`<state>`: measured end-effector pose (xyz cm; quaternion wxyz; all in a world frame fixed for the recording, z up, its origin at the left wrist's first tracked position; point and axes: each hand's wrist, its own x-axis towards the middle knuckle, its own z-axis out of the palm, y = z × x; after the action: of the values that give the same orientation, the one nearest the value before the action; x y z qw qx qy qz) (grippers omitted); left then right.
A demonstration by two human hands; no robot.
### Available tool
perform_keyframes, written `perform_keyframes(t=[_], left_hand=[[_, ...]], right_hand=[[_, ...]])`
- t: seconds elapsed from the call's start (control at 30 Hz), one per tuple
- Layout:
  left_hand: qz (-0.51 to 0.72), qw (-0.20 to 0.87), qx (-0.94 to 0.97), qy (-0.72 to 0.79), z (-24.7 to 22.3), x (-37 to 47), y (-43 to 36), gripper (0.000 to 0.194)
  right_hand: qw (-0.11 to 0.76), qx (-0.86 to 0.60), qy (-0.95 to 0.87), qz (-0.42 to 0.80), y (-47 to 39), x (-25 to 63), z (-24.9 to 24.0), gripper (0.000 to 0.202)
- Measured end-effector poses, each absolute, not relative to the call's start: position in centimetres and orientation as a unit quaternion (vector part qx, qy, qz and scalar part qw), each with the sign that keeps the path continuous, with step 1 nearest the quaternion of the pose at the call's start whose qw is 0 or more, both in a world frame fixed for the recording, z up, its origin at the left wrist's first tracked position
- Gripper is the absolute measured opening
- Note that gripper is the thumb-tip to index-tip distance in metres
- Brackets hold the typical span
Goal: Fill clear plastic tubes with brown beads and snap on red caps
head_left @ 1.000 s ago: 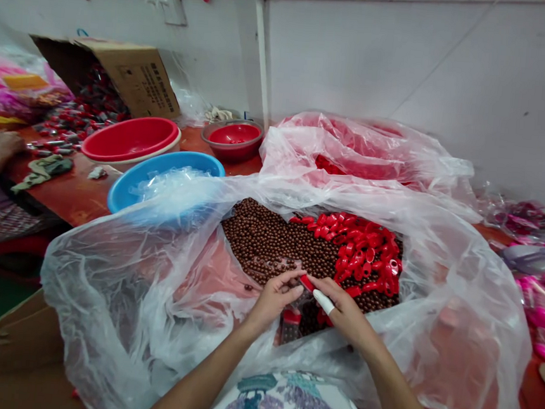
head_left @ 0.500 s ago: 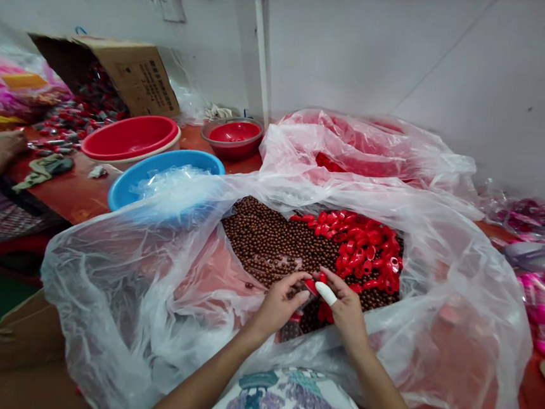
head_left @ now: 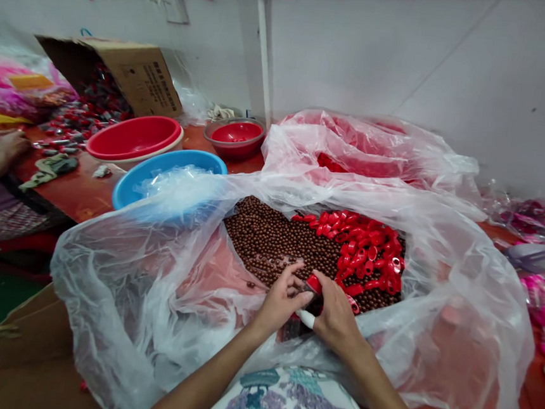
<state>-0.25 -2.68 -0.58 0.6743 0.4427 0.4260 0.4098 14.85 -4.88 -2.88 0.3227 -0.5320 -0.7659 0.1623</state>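
Brown beads (head_left: 279, 237) and a pile of red plastic caps (head_left: 368, 248) lie in a large clear plastic bag (head_left: 123, 280) spread open on the red table. Over the beads' near edge, my left hand (head_left: 280, 301) has its fingers closed round a small clear container (head_left: 306, 295) topped by a red cap (head_left: 314, 283). My right hand (head_left: 336, 315), its thumb wrapped in a white cover (head_left: 306, 319), grips that red cap from the right. Both hands meet at this one piece.
A blue basin (head_left: 124, 185) with clear pieces, a red basin (head_left: 135, 138) and a small red bowl (head_left: 238, 133) stand at the back left. Behind them lies a cardboard box (head_left: 144, 82). A co-worker's hand (head_left: 5, 146) is at far left.
My right hand has turned and closed over the red cap, with its white-covered thumb now lower. The red cap now sits on top of the container between my hands.
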Motion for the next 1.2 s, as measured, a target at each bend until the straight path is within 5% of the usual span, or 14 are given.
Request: perform_keyframes(t=[0.17,0.63,0.87,1.1,1.2], left_hand=[[0.372,0.782,0.293,0.406,-0.8,0.6,-2.7,0.064],[0.385,0.796,0.226,0.408,-1.0,1.3,-3.3,0.055],[0.349,0.801,0.235,0.426,-1.7,1.1,-4.1,0.054],[0.321,0.597,0.524,0.515,-1.4,-1.5,0.7,0.045],[0.290,0.393,0.658,0.573,-0.5,-3.6,5.6,0.033]], right_hand=[[0.321,-0.486,-0.797,0.163,-5.5,14.3,-1.7,0.068],[0.208,-0.482,-0.848,0.077,-5.1,13.9,-0.4,0.052],[0.252,-0.478,-0.835,0.108,-5.8,13.9,-1.4,0.054],[0.249,-0.481,-0.837,0.084,-6.1,15.4,-3.6,0.069],[0.210,-0.420,-0.876,0.109,-5.5,16.1,-5.1,0.073]])
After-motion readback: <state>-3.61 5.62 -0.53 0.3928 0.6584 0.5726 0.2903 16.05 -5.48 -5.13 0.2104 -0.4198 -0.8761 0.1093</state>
